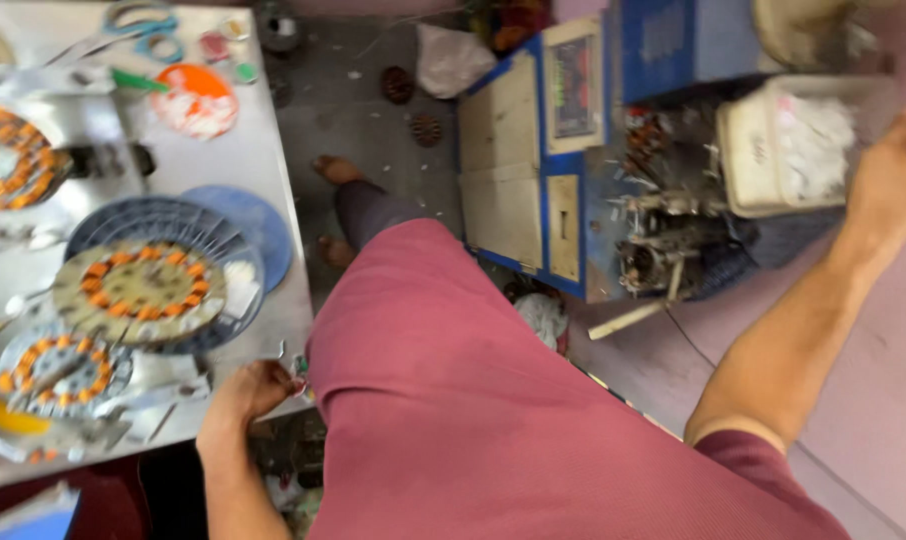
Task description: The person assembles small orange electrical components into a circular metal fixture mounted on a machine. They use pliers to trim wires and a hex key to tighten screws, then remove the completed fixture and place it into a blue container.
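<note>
While left hand (251, 392) grips metal table (243, 160) edge, right hand (888, 180) hangs open.

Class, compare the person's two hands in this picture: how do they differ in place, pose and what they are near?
The left hand is low, curled at the table edge near the wound stators; the right hand is raised and stretched out toward the white tub by the blue machine. The left hand's fingers seem to pinch something small, too blurred to name; the right hand looks open and holds nothing. Both are bare, on arms in short red sleeves.

shirt: dusty-red, short sleeves | trousers: dark grey | feet: bare
</note>
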